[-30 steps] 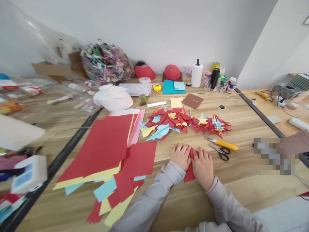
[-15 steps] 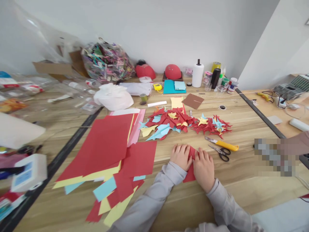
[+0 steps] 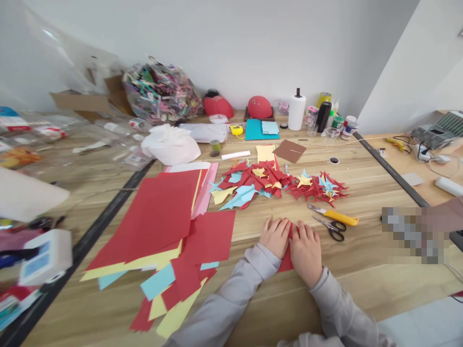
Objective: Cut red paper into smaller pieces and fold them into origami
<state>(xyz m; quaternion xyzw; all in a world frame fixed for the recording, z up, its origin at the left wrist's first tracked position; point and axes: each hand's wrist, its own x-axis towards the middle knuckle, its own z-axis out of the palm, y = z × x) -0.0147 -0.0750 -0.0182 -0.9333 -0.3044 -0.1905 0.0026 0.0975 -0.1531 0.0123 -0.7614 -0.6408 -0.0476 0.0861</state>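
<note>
A small folded red paper [image 3: 286, 262] lies on the wooden table, mostly covered by my hands. My left hand [image 3: 275, 237] presses on its left side, fingers together, their tips near the paper's top. On its right side rests my right hand [image 3: 306, 250], fingers bent and close together, pressing down. The two hands nearly touch. Right of them lie black-handled scissors [image 3: 336, 230] and a yellow utility knife [image 3: 340, 217]. Beyond are heaps of folded red, blue and yellow paper [image 3: 265, 178] and small pointed paper pieces [image 3: 321, 187].
Large red sheets [image 3: 155, 217] and coloured strips cover the left. A white plastic bag [image 3: 170, 144], tape measure [image 3: 236, 129], white bottle [image 3: 296, 113] and several jars stand behind. Another person's hand [image 3: 443, 214] shows at the right edge beside a blurred object.
My left hand has shifted slightly right, closer to my right hand, and covers more of the red paper. My right hand has hardly moved.
</note>
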